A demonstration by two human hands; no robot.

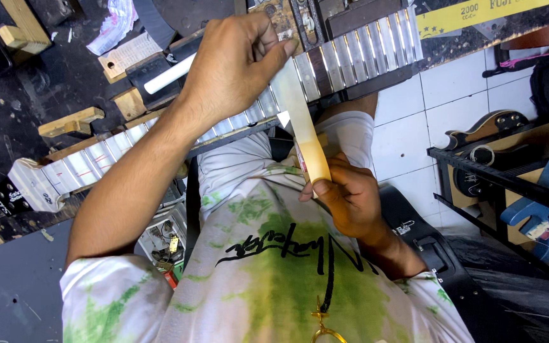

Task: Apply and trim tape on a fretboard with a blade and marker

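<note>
Yellow sign strip [478,16] with dark print along bench edge, top right. Small tan printed label card [124,56] on dark bench, top left. Crumpled white printed wrapper [115,22] just above it.

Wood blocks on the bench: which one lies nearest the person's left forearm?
The tan block just below the white rod, close beside the left forearm. The T-shaped block and the top-corner block lie farther away.

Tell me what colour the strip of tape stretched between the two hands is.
Pale cream to tan masking tape, seen in the head view.
</note>
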